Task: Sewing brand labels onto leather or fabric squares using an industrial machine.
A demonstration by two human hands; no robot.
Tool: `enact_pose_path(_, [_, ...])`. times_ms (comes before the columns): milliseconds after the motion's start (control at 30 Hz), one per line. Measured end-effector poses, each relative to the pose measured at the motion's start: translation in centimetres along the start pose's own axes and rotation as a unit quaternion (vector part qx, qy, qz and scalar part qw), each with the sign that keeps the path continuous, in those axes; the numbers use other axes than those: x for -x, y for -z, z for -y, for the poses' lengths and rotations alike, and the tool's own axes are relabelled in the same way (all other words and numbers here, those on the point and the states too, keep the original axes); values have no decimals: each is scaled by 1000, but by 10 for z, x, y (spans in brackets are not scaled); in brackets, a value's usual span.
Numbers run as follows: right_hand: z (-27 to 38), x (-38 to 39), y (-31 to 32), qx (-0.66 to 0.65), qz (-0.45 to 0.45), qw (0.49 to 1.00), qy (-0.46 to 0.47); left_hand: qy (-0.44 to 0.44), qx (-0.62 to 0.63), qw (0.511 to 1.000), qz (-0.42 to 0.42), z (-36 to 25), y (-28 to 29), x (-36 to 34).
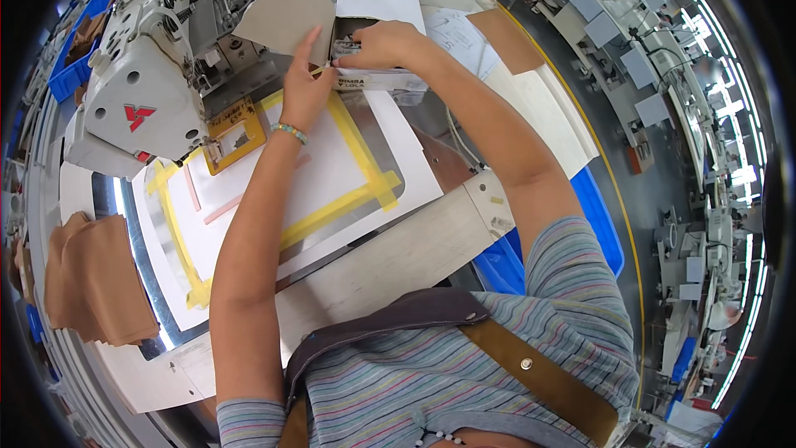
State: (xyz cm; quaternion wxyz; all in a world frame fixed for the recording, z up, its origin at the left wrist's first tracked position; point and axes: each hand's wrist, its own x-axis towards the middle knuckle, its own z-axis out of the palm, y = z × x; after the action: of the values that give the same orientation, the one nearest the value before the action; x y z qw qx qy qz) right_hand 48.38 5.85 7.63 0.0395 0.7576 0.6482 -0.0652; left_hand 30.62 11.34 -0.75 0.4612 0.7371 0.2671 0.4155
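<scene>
My left hand (308,83) grips the lower corner of a flat, beige, half-round piece (282,20), one finger stretched up along its face. Whether this piece is leather or board I cannot tell. Close beside it, my right hand (386,44) reaches over a small open white box (377,80) with its lid folded back. The right fingers are bent down at the box's left side, and what they pinch is too small to make out. Small shiny items lie in the box, partly hidden by that hand.
A white sewing machine head (137,99) stands at the left, with a yellow template plate (235,136) beside it. Below my forearms lies a white sheet framed in yellow tape (352,134). Brown pieces (99,282) are stacked at the left; a blue bin (599,214) sits right.
</scene>
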Motion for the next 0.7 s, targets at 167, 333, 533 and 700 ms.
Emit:
enact_pose_path(167, [11, -3, 8, 6, 31, 999, -18, -18, 13, 1000, -5, 5, 3, -2])
enact_pose_path(333, [8, -4, 7, 1, 30, 999, -29, 29, 44, 999, 12, -3, 1, 0])
enact_pose_path(533, [13, -12, 13, -44, 48, 997, -49, 1, 63, 998, 8, 5, 2, -1])
enact_pose_path(700, [17, -15, 10, -5, 35, 998, -46, -4, 46, 999, 10, 0, 1, 1])
